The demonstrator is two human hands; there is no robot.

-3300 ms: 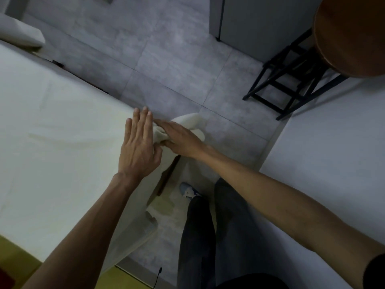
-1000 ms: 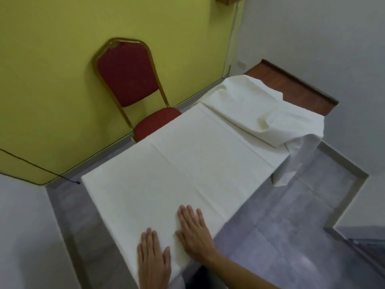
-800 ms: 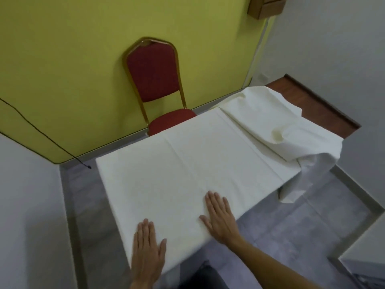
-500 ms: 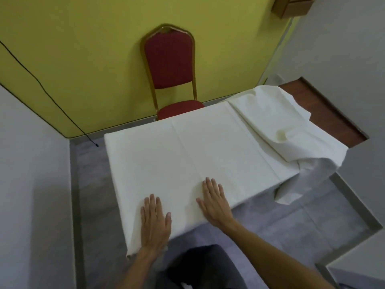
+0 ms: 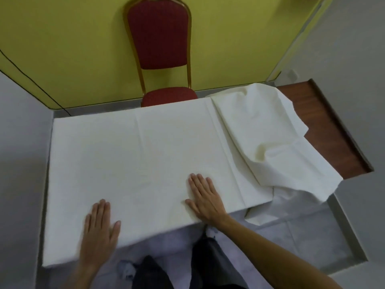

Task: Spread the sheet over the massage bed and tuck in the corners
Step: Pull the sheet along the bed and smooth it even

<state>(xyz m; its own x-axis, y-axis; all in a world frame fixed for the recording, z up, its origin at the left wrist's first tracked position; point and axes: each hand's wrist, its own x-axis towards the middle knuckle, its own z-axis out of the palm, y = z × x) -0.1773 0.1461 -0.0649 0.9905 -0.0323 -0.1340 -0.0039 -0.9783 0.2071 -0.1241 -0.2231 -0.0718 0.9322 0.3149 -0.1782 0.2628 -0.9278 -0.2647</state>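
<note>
A cream sheet (image 5: 145, 155) lies flat over the left and middle of the massage bed. At the right end it is bunched in loose folds (image 5: 270, 147) and hangs off the near right corner. The bare brown bed surface (image 5: 325, 126) shows beyond the folds. My left hand (image 5: 99, 230) rests flat on the sheet near the bed's front edge, fingers straight. My right hand (image 5: 205, 197) presses flat on the sheet further right, fingers together and pointing away from me.
A red chair (image 5: 160, 40) with a gold frame stands against the yellow wall behind the bed. A grey wall (image 5: 20, 163) closes in on the left end. Grey floor tiles (image 5: 291, 230) lie to the right of my legs.
The view has swung from the bed's corner to its long side. Both hands now lie flat on the sheet, and over the last second they have slid apart along the front edge.
</note>
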